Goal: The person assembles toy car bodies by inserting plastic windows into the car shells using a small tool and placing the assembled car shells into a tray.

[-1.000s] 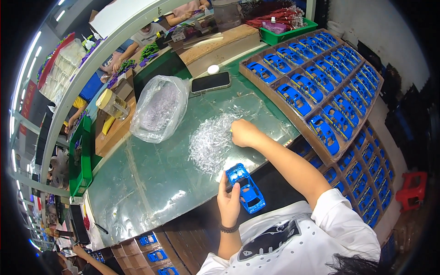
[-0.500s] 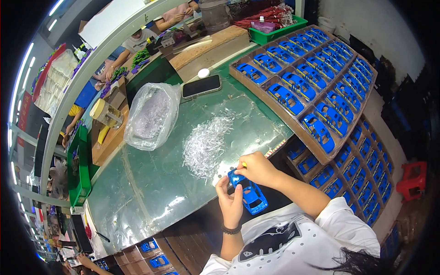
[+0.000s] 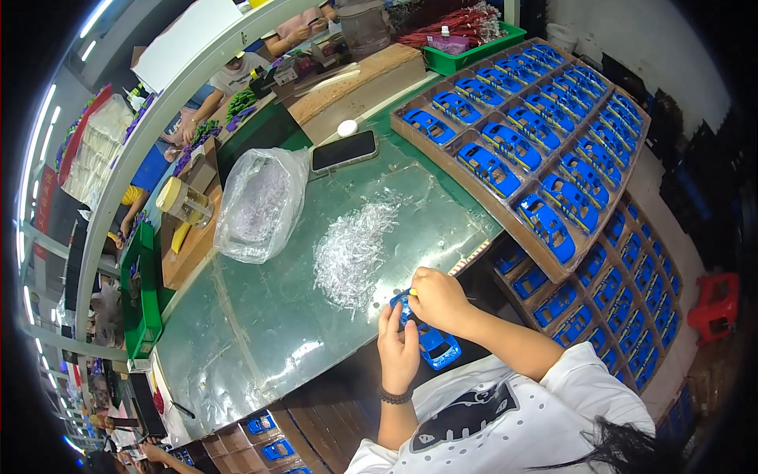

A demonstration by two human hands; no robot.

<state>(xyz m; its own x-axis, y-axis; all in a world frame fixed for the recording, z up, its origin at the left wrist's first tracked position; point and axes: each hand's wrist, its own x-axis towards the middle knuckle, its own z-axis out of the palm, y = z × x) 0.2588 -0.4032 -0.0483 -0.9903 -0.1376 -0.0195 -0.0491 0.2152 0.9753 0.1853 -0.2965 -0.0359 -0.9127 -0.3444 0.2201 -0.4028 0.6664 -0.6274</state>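
Note:
At the table's near edge, my left hand (image 3: 397, 347) grips a blue toy car body (image 3: 439, 350) by its far end. Its window openings show, and the near end sticks out past my fingers. My right hand (image 3: 439, 299) is closed over that same far end, its fingers curled. A small yellow piece (image 3: 413, 291) peeps out of the right fist; the rest of it is hidden, so its kind cannot be told. Just beyond my hands lies a loose pile of small clear plastic pieces (image 3: 353, 257).
A partitioned cardboard tray (image 3: 505, 220) of blue car bodies stands at the right, above another filled tray (image 3: 564, 312). On the green table (image 3: 237, 347) are a clear plastic bag (image 3: 264, 205) and a phone (image 3: 344, 152). A red stool (image 3: 712, 306) stands far right. Other people work across the table.
My right hand has turned and curled more tightly over the car body's far end, and the yellow piece has shifted slightly left and nearer. My left hand keeps its grip.

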